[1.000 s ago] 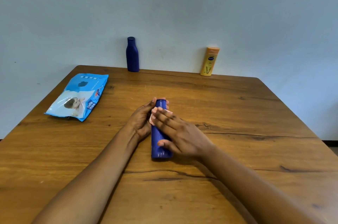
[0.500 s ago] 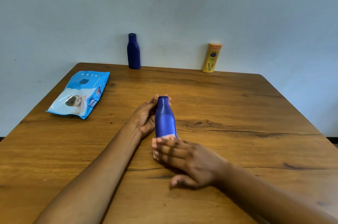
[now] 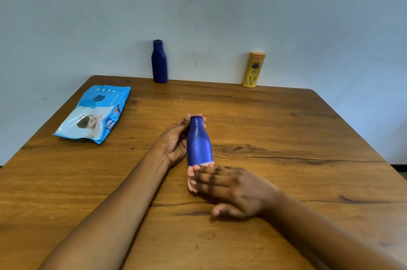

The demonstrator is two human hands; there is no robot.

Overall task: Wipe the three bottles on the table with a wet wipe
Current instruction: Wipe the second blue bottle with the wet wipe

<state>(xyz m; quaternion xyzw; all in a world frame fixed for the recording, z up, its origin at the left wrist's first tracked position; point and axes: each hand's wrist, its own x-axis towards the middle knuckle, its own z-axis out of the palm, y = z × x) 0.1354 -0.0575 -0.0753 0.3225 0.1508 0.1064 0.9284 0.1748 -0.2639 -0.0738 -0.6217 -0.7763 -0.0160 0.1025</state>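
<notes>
A blue bottle (image 3: 199,148) lies on the wooden table (image 3: 286,133) with its cap pointing away from me. My left hand (image 3: 174,142) grips its neck and shoulder from the left. My right hand (image 3: 233,190) lies with straight fingers across the bottle's base end and presses a pale pink wet wipe (image 3: 191,186) onto it. Only the wipe's edges show under the fingers. A second dark blue bottle (image 3: 159,62) and a yellow-orange bottle (image 3: 253,70) stand upright at the table's far edge against the wall.
A blue pack of wet wipes (image 3: 94,113) lies flat at the table's left side. The wall rises directly behind the far edge. The table's right corner is rounded.
My right hand has slid with the wipe from the bottle's neck down to its base end. The left hand has kept its hold on the neck.
</notes>
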